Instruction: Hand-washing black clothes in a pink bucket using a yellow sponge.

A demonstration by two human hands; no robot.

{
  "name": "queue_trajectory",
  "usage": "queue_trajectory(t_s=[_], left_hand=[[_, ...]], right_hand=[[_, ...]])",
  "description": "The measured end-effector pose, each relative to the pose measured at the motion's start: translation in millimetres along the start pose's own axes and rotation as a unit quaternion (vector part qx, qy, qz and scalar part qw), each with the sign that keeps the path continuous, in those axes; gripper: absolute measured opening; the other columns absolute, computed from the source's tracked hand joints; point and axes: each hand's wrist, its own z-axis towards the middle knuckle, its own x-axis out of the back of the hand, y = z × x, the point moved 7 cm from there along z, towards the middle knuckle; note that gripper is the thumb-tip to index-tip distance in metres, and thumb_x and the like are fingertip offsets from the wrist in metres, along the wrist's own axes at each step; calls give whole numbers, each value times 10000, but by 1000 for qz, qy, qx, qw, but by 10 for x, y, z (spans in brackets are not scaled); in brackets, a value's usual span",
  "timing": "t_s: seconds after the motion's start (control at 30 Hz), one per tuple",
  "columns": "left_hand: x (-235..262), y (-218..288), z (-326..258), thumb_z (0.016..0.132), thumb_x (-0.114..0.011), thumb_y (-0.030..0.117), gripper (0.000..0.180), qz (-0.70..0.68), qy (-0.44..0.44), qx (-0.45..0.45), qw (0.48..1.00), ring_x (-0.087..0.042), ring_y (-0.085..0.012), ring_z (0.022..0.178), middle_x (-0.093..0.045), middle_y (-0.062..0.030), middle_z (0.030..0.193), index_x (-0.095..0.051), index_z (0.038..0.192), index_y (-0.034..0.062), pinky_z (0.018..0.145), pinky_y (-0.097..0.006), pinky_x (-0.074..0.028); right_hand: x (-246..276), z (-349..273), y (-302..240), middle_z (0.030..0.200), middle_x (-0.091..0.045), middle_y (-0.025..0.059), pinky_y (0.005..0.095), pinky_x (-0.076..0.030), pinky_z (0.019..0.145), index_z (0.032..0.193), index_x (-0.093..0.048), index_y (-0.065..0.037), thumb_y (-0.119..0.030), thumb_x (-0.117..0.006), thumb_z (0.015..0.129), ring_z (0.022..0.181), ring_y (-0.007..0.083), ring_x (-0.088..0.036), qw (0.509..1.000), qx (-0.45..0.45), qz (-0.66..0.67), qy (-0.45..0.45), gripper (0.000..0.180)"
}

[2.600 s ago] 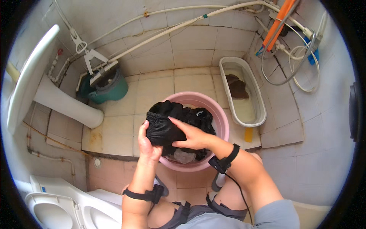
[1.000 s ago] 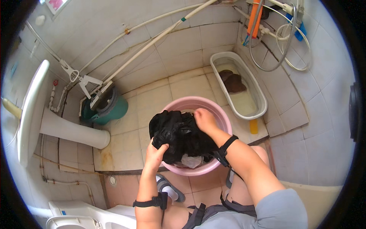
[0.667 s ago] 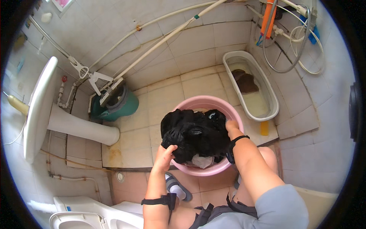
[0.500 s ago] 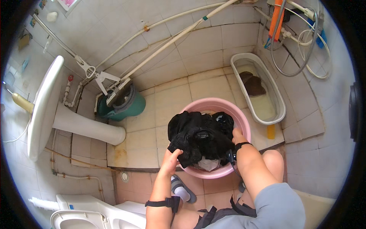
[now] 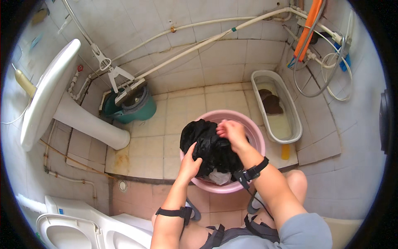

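A heap of shiny black cloth [image 5: 215, 155], perhaps a garment, fills much of a round pink basin [image 5: 260, 153] on the floor before me. At its near left side is my left hand [image 5: 191, 164], with black fabric between its thumb and fingers. My right hand [image 5: 233, 133] is over the top of the heap, its fingers curled; whatever is in them, if anything, is hidden. A pale, whitish piece [image 5: 219, 177] shows under the black cloth at the basin's near side. Straps with a small device sit on my right wrist.
A long white tub [image 5: 297, 124] with liquid and a brown thing [image 5: 271, 103] stands at the far right. Far left are a green bucket [image 5: 145, 110] with a mop [image 5: 126, 93] and a washbasin pedestal [image 5: 91, 122]. A toilet [image 5: 68, 207] is near left; a raised tile edge [image 5: 145, 179] crosses the floor.
My right hand has moved from the basin's right rim leftward onto the cloth. The cloth's right part has drawn in, baring more of the basin. My left hand has moved slightly inward; the view has shifted.
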Motion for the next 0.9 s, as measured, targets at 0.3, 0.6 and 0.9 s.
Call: queue_trajectory(t_s=[0.3,0.6,0.9], left_hand=[[-39,-66,85,754,-567,99,498,-188,39,14,981,-580,-181,834,-599,-109,1016,-498,1246,60,739,-299,-477],[-87,-24,167,801,-591,243,339,-439,-56,161,882,-610,-171,763,-621,-72,891,-577,1086,61,642,-304,-520],[368,450,-4,776,-701,480,1006,-65,41,-97,992,-390,-349,1295,-256,-171,1501,-128,1490,65,1083,-428,-316]], right_hand=[[-41,-58,-72,1189,-577,201,384,-478,900,1241,-515,-12,-131,-589,822,1030,321,-605,905,175,-383,-64,442],[-496,-748,-182,1338,-477,183,453,-329,1074,1366,-399,-97,-144,-700,675,1257,338,-446,772,372,-470,-213,755],[-431,-346,-291,1109,-629,221,375,-474,897,1237,-516,-13,-83,-643,721,1050,326,-612,901,219,-347,-142,536]])
